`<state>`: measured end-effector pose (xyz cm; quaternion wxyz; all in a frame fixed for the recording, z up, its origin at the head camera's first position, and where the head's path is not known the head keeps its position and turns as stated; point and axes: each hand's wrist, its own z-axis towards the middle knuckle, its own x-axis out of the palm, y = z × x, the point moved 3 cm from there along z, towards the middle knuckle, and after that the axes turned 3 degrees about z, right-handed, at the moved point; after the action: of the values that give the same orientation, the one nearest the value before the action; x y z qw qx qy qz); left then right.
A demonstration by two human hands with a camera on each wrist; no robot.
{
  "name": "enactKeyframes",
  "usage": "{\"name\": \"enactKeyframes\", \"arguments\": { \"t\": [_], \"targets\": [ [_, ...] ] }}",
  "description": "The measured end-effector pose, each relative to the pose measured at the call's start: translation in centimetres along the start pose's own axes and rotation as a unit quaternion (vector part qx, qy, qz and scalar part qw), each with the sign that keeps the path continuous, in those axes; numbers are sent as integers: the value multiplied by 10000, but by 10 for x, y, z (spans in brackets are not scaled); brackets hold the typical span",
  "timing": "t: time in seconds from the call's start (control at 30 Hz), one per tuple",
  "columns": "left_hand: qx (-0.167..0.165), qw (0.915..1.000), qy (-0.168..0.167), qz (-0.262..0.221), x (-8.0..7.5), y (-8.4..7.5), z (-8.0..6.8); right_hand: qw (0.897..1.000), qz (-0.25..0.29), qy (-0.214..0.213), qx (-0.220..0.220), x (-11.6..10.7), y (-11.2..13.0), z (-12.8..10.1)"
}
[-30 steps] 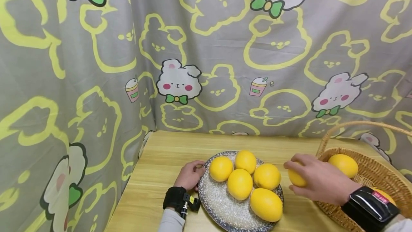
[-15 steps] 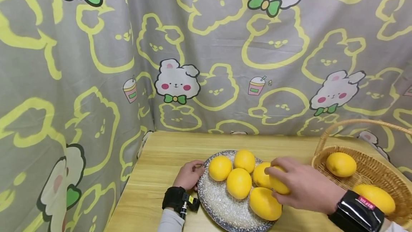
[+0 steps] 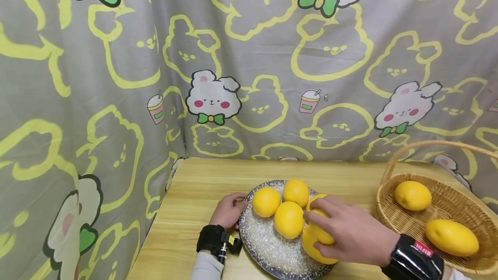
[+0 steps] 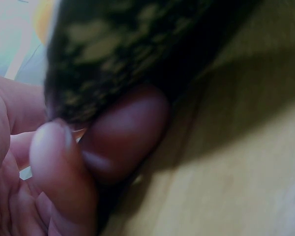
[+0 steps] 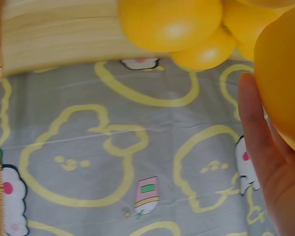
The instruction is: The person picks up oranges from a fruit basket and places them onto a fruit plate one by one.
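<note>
Six lemons [image 3: 288, 219] crowd the plate [image 3: 261, 243], two in the basket [image 3: 451, 202].

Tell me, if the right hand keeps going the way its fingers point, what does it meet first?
Probably the middle lemon on the plate: the right hand, holding a lemon, points left at it. Depth is unclear.

The lemon [image 3: 320, 227] gripped in the right hand [image 3: 348, 232] has been carried leftward from beside the basket [image 3: 393, 217] to the plate [image 3: 264, 245], where it is now held among the fruit already lying there. With the hand withdrawn from the basket, two lemons inside it have been uncovered.
</note>
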<state>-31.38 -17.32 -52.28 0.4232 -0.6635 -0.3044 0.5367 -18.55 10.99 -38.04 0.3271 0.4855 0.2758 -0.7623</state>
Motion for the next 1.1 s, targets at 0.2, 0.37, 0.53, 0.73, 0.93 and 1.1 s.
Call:
{"name": "enactKeyframes", "arguments": {
  "t": [0.2,0.37,0.53,0.73,0.93,1.1],
  "targets": [
    [38,10000,30,0,0,0,1,9991,6,-113,-401,5,17,12],
    [18,10000,-2,-8,0,0,1,9973,-109,-132,-716,9,35,21],
    [13,10000,-31,35,1,0,2,9949,-15,-147,-998,15,48,30],
    [46,10000,-19,39,1,-1,1,9959,126,-40,-896,27,52,37],
    [9,10000,-33,13,-1,-1,1,9963,398,191,-741,38,55,45],
    [-13,10000,-14,-60,-1,-2,0,9955,681,190,-636,46,57,52]
  ]
}}
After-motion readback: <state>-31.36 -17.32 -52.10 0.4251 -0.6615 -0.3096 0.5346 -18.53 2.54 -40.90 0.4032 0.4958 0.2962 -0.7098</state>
